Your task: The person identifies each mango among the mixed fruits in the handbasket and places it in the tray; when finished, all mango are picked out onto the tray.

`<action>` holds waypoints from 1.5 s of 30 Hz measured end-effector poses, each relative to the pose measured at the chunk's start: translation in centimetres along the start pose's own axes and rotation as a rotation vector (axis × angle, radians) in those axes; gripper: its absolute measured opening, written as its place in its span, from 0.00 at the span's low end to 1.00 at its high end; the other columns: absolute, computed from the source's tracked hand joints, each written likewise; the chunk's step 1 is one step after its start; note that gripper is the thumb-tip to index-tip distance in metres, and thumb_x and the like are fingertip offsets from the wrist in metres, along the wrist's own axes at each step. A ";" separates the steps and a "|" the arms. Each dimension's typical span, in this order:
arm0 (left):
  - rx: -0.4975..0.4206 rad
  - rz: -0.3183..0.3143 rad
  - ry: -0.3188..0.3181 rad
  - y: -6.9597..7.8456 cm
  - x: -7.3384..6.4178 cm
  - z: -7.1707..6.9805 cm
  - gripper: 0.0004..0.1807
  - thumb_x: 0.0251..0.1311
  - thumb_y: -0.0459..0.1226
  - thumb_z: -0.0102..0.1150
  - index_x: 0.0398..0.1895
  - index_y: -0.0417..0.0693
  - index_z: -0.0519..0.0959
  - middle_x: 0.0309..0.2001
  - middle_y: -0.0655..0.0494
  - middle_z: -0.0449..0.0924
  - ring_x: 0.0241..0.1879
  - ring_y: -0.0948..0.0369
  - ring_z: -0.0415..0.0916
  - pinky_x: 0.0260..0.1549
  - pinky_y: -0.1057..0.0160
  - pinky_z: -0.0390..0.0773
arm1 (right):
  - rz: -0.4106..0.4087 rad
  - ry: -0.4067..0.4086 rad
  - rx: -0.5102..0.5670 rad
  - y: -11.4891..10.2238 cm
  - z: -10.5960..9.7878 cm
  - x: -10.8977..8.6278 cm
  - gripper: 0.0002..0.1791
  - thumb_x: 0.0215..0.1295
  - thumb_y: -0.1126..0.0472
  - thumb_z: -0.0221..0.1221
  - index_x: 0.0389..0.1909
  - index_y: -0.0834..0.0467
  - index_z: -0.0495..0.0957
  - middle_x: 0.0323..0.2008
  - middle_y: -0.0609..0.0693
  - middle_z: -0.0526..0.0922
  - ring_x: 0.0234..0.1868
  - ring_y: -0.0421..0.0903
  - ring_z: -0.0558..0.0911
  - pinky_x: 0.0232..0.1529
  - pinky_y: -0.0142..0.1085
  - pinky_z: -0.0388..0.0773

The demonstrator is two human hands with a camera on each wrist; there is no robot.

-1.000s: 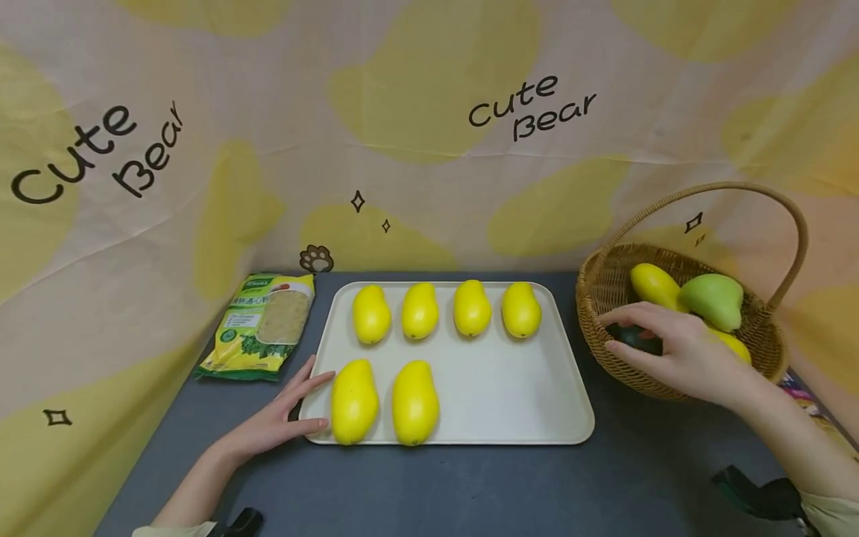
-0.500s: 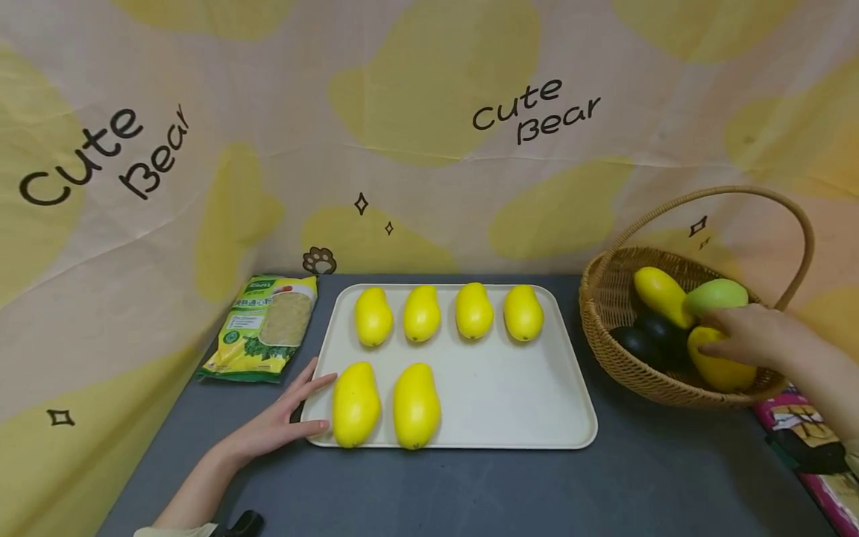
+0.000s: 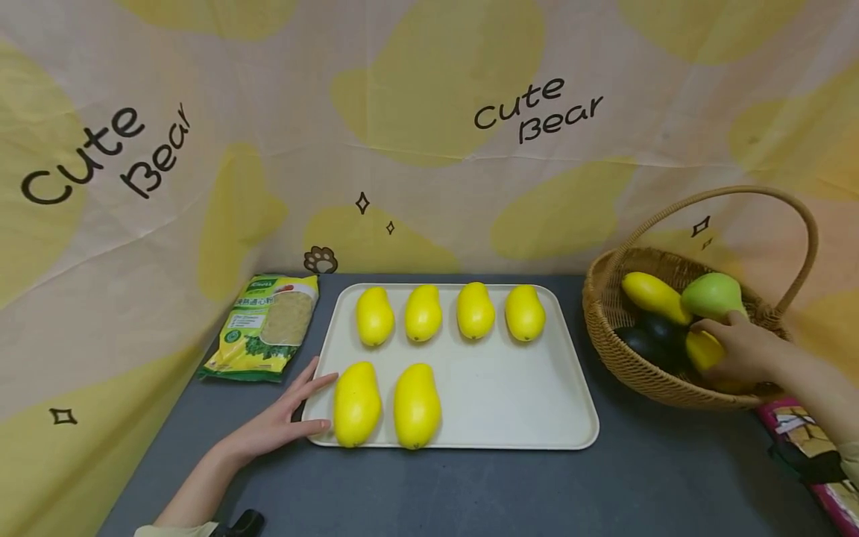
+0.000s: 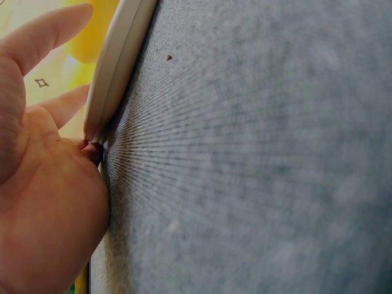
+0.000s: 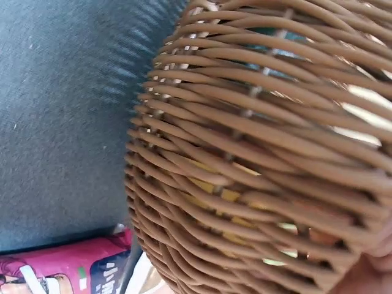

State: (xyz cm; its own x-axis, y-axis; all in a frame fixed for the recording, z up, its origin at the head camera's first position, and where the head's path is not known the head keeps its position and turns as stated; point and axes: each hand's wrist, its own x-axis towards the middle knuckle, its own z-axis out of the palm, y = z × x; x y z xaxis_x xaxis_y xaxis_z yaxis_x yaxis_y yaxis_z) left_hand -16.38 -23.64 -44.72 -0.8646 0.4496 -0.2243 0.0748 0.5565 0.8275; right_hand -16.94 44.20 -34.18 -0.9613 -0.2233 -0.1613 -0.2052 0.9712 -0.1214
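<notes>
My right hand (image 3: 748, 350) reaches into the wicker basket (image 3: 624, 373) at the right, its fingers bent over a yellow mango (image 3: 703, 349) that they partly hide. A green pear-shaped fruit (image 3: 714, 294) lies right behind the fingers. Another yellow mango (image 3: 654, 297) and dark oval fruits (image 3: 647, 344) share the basket. My left hand (image 3: 275, 418), fingers spread, touches the left rim of a white tray (image 3: 510, 395). Several yellow mangoes stand on that tray in two rows, one front mango (image 3: 356, 405) close by the left fingertips. In the right wrist view the basket's weave (image 5: 245, 135) hides most of the hand.
A yellow-green food bag (image 3: 265, 328) lies left of the tray. The basket's tall arched handle (image 3: 731, 190) rises over its opening. A pink package (image 5: 67, 263) lies beside the basket at the table's right edge. A patterned cloth (image 3: 416, 134) hangs behind the table.
My right hand moved from the dark fruit at the basket's left side to the yellow mango at its right, then lower onto it. The basket fruits shifted slightly. The left hand stayed put.
</notes>
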 end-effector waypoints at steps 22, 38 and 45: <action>-0.011 -0.001 0.006 -0.1 -0.2 -0.1 0.39 0.62 0.48 0.62 0.75 0.56 0.59 0.78 0.46 0.25 0.73 0.38 0.30 0.59 0.24 0.41 | 0.016 0.284 0.182 -5.8 -3.2 -1.5 0.45 0.54 0.47 0.71 0.66 0.67 0.64 0.57 0.74 0.67 0.45 0.76 0.76 0.31 0.60 0.76; -0.029 0.015 0.013 -0.5 -0.1 -0.1 0.38 0.62 0.47 0.62 0.74 0.55 0.60 0.78 0.46 0.26 0.74 0.38 0.30 0.60 0.25 0.41 | 0.007 0.342 0.525 -13.0 -1.7 -2.5 0.44 0.57 0.49 0.70 0.72 0.54 0.61 0.67 0.57 0.64 0.56 0.50 0.77 0.33 0.25 0.77; -0.041 0.033 0.018 -0.5 0.1 0.1 0.38 0.62 0.46 0.63 0.74 0.55 0.60 0.78 0.47 0.27 0.74 0.40 0.30 0.61 0.26 0.41 | -0.054 0.318 0.624 -15.9 0.1 -1.9 0.42 0.59 0.50 0.68 0.72 0.48 0.61 0.68 0.53 0.64 0.58 0.57 0.75 0.40 0.28 0.79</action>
State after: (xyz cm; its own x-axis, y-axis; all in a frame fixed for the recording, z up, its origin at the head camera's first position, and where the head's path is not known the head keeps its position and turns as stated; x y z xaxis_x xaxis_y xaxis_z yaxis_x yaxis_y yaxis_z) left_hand -16.45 -23.79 -45.19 -0.8707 0.4547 -0.1877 0.0836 0.5127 0.8545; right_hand -11.79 29.20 -32.08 -0.9794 -0.1422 0.1434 -0.2019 0.7085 -0.6762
